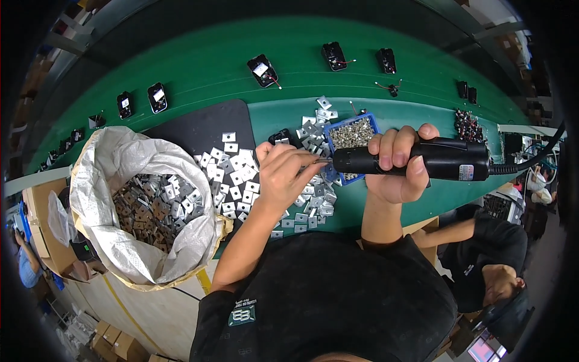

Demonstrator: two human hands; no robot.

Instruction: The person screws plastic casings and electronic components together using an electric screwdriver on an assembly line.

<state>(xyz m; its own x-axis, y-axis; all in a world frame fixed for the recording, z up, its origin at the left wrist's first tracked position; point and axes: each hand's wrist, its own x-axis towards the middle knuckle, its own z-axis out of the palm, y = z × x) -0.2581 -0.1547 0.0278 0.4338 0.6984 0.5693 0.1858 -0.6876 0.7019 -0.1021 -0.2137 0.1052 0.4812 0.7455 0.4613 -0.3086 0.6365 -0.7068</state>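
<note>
My right hand (395,163) is wrapped round a black electric screwdriver (446,158), held level with its tip toward the left and its cord running off right. At that tip, the fingers of my left hand (284,176) pinch a small metal plate (321,161), seen nearly edge-on and partly covered by the fingers. Below the screwdriver's nose stands a blue tray (376,123) of small screws (354,134), partly hidden by the tool and my right hand. Loose square metal plates with holes (241,170) lie on both sides of my left hand.
A white woven sack (90,205) full of brown and silvery plates stands at the left. Black casings (263,70) with wires sit along the green belt (205,72) at the back. Small wired parts (469,127) are heaped at the right, near a co-worker (491,241).
</note>
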